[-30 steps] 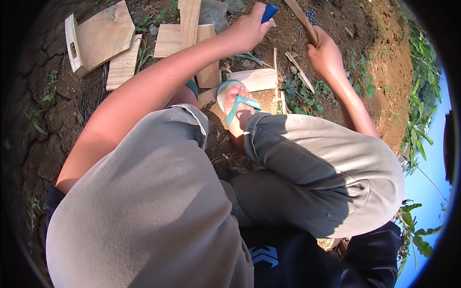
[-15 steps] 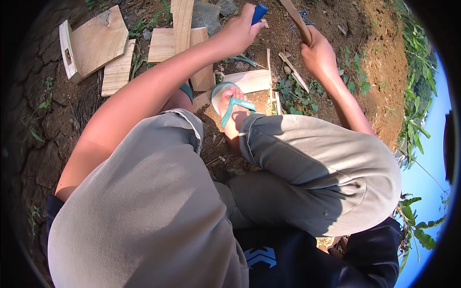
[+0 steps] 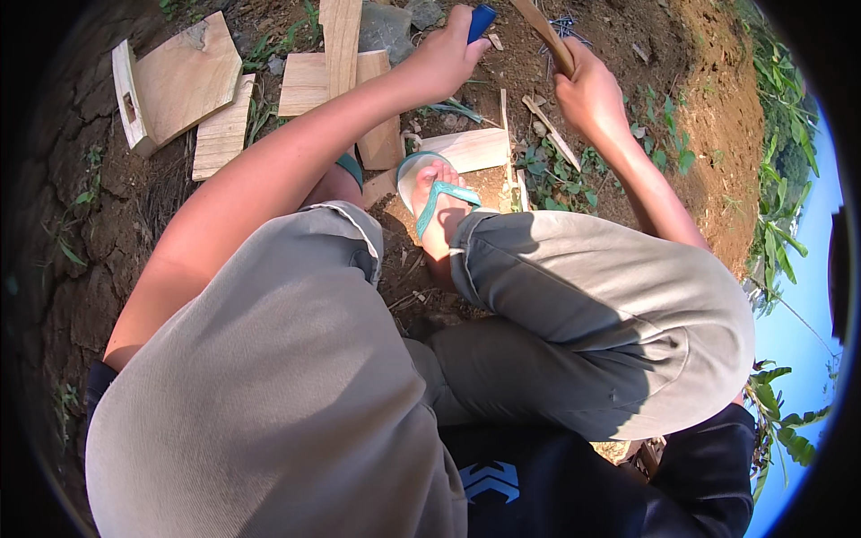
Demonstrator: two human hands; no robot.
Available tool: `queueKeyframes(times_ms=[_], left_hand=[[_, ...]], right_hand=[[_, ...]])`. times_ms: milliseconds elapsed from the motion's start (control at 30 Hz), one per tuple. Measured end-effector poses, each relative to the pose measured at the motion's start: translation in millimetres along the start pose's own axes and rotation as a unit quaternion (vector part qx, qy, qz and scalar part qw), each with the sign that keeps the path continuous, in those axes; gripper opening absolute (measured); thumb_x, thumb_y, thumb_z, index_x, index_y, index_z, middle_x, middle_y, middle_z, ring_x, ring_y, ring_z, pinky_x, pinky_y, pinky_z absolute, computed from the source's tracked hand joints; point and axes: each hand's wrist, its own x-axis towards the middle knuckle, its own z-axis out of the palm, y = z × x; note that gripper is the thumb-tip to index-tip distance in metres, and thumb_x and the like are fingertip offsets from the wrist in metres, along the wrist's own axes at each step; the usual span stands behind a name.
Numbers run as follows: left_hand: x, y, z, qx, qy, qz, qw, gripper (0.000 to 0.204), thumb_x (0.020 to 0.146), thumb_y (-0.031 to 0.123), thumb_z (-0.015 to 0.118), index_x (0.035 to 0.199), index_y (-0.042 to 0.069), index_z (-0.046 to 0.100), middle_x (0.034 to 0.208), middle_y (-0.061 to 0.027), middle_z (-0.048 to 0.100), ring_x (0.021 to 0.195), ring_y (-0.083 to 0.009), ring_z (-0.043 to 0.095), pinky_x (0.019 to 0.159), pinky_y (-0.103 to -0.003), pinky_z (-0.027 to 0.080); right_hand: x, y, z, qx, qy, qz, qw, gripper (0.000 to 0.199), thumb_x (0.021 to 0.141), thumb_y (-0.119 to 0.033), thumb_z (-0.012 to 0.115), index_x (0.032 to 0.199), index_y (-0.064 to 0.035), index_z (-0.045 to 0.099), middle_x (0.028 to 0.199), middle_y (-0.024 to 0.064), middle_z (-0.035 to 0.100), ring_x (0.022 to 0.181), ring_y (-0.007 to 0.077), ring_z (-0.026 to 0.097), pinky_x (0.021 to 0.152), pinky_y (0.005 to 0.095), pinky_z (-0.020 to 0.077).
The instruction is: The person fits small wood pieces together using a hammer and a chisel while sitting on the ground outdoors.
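Near the top edge my left hand [image 3: 441, 65] is closed around a tool with a blue handle [image 3: 482, 21]; only the handle's end shows above the fist, so the tool's kind is hidden. To its right, my right hand [image 3: 592, 97] grips a wooden handle [image 3: 543, 34] slanting up and left. The far end of that handle runs out of view. Beneath my left forearm lie an upright-looking narrow board [image 3: 340, 45] and a flat wooden block [image 3: 301, 85]. Several thin nails [image 3: 565, 29] lie on the soil behind the wooden handle.
At the far left rests a joined wooden piece [image 3: 188, 76] with a slotted edge, beside a smaller board [image 3: 222, 134]. Another board [image 3: 466, 149] lies by my sandalled foot [image 3: 439, 202]. Grey stones [image 3: 386, 34], wood slivers [image 3: 552, 134] and low plants [image 3: 560, 177] dot the dirt.
My right hand and the wooden handle have shifted slightly left and up. My left hand keeps its grip on the blue handle, almost unmoved.
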Motion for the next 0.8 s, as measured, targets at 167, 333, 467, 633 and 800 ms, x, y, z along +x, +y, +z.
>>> queueKeyframes(times_ms=[167,333,467,633,800], left_hand=[[-2,-6,-8,-0.028,0.019,0.031,0.999,0.034,0.104,0.022,0.053,0.123,0.003,0.032,0.083,-0.0287,0.065,0.077,-0.0481,0.068,0.065,-0.055,0.052],[-1,-11,0,-0.049,0.03,-0.007,0.998,0.035,0.103,0.022,0.054,0.124,0.003,0.033,0.083,-0.0295,0.064,0.079,-0.0487,0.068,0.068,-0.056,0.052],[-4,-25,-4,0.01,0.06,0.009,0.998,0.039,0.103,0.024,0.055,0.126,0.003,0.032,0.084,-0.0311,0.064,0.083,-0.0508,0.067,0.07,-0.057,0.052],[-4,-26,6,0.012,0.076,0.075,0.994,0.041,0.103,0.024,0.055,0.129,0.004,0.032,0.088,-0.0349,0.063,0.086,-0.0536,0.065,0.072,-0.059,0.051],[-2,-8,-7,-0.005,0.015,-0.029,0.999,0.042,0.103,0.026,0.054,0.13,0.003,0.03,0.092,-0.0374,0.063,0.089,-0.0551,0.064,0.074,-0.059,0.051]], right_hand=[[0,-7,-4,-0.01,-0.016,-0.003,1.0,0.033,0.09,-0.011,0.054,0.123,-0.0093,0.061,0.103,0.0226,0.071,0.1,0.0411,0.07,0.092,0.0484,0.0521],[-2,2,-9,0.064,0.087,0.048,0.993,0.026,0.091,-0.011,0.055,0.116,-0.0094,0.062,0.1,0.0206,0.071,0.101,0.039,0.07,0.093,0.0483,0.0512],[6,7,4,-0.015,-0.056,0.003,0.998,0.026,0.091,-0.011,0.055,0.117,-0.0094,0.061,0.101,0.0197,0.071,0.1,0.0378,0.069,0.095,0.0496,0.0501],[4,4,-5,0.05,0.028,0.011,0.998,0.023,0.091,-0.011,0.055,0.112,-0.006,0.06,0.096,0.0218,0.07,0.095,0.04,0.069,0.088,0.0481,0.0511],[-10,10,0,-0.05,-0.092,0.021,0.994,0.023,0.09,-0.01,0.055,0.112,-0.0073,0.06,0.097,0.022,0.07,0.096,0.0404,0.069,0.089,0.0477,0.0517]])
